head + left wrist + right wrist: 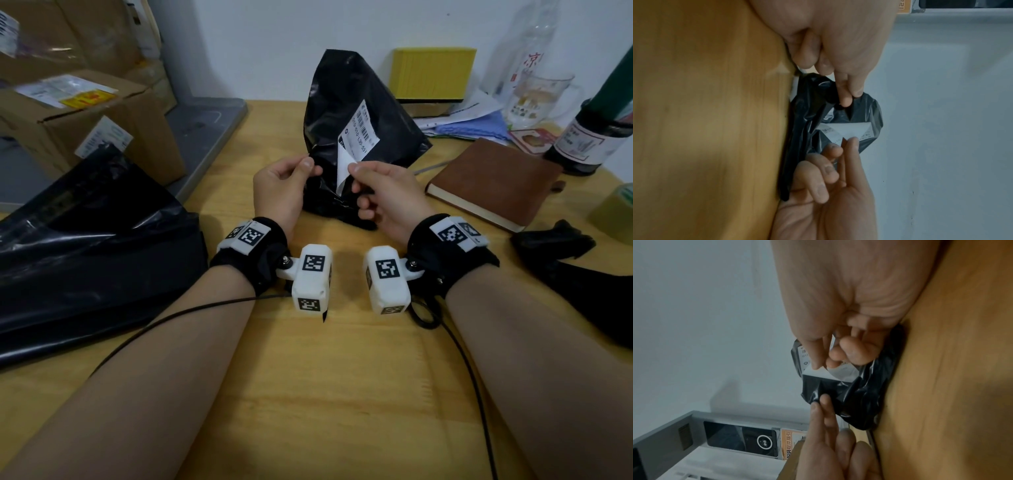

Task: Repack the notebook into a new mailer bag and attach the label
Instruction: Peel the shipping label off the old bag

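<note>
An old black mailer bag (346, 96) stands crumpled and upright at the table's middle. Its white shipping label (363, 126) is partly peeled, the lower corner lifted off the plastic. My left hand (308, 166) pinches the bag's left edge between thumb and forefinger. My right hand (354, 171) pinches the loose corner of the label. The left wrist view shows the bag (871, 113) and the folded-back label (851, 129); the right wrist view shows the label (818, 374) against the bag (859, 399). The brown notebook (493, 181) lies shut to the right. A large black mailer bag (85, 246) lies flat at the left.
Cardboard boxes (85, 113) are stacked at the back left beside a grey shelf (205, 126). A yellow box (433, 73), papers, a glass mug (537, 99) and a dark bottle (589, 137) line the back right. A tape roll (616, 209) and black plastic scraps (555, 243) sit far right.
</note>
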{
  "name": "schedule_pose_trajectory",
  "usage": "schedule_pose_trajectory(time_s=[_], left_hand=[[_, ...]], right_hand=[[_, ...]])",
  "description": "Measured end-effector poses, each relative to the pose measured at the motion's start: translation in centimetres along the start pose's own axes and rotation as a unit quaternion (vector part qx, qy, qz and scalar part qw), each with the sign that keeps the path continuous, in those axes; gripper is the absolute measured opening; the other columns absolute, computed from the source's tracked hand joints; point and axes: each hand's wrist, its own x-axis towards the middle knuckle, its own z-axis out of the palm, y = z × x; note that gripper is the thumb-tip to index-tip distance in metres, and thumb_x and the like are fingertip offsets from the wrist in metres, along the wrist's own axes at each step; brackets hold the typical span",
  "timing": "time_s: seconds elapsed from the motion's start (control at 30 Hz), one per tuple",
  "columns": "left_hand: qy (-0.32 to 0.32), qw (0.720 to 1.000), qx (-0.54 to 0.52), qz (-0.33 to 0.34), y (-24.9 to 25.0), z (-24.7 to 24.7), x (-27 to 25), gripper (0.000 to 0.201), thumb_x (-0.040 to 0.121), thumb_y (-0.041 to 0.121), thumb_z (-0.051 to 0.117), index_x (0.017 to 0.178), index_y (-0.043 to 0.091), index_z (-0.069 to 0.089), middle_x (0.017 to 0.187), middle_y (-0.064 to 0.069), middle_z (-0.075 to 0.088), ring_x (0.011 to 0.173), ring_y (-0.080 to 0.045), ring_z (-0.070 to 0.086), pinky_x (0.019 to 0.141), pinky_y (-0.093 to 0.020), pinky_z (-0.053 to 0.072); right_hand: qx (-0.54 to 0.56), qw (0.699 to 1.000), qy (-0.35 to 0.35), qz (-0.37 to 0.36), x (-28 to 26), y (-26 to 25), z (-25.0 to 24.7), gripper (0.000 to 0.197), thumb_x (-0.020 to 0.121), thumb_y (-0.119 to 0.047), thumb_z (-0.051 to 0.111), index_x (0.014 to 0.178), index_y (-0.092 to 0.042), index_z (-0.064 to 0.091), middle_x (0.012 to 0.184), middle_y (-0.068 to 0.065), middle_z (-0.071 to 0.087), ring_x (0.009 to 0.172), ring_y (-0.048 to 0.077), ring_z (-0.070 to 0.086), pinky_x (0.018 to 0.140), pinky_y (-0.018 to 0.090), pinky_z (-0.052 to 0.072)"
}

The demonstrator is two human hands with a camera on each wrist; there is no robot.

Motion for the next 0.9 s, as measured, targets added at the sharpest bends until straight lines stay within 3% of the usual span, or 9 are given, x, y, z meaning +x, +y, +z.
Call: schedule_pose_trajectory(time_s=[0.17,0.3,0.43,0.9], left_hand=[[-0.033,0.999,0.033,-0.018,-0.24,0.17,0.27,0.029,0.088,0.025,0.074,0.114,0.012,0.071,0.077,0.005,0.074,0.050,0.004,0.057,0.054,-0.013,0.043],[-0.038,0.998,0.054,0.000,-0.43,0.08,0.35,0.012,0.090,0.024,0.071,0.095,0.014,0.074,0.069,0.009,0.072,0.057,0.002,0.061,0.059,-0.018,0.045],[-0.030,0.999,0.038,0.017,-0.65,-0.04,0.51,0.006,0.090,0.022,0.070,0.085,0.022,0.073,0.078,0.008,0.075,0.081,-0.006,0.071,0.085,-0.029,0.057],[-0.006,1.000,0.015,0.020,-0.73,0.03,0.72,0.004,0.088,0.022,0.072,0.085,0.020,0.074,0.079,0.006,0.076,0.079,-0.008,0.071,0.083,-0.029,0.058]], right_hand=[[0.000,1.000,-0.009,-0.005,0.13,0.23,-0.06,0.006,0.094,-0.017,0.071,0.094,-0.012,0.069,0.073,0.002,0.056,0.051,0.011,0.046,0.043,0.023,0.038],[0.008,1.000,0.000,-0.009,0.20,0.26,-0.05,0.006,0.094,-0.015,0.070,0.095,-0.009,0.069,0.076,0.004,0.056,0.051,0.011,0.045,0.042,0.023,0.036],[0.024,0.999,0.024,-0.017,0.33,0.31,-0.05,0.006,0.093,-0.013,0.071,0.094,-0.007,0.070,0.075,0.005,0.055,0.049,0.011,0.044,0.041,0.023,0.035],[0.022,0.998,0.043,-0.047,0.87,0.55,-0.28,0.006,0.093,-0.014,0.071,0.094,-0.009,0.073,0.075,0.003,0.058,0.055,0.010,0.050,0.052,0.025,0.048]])
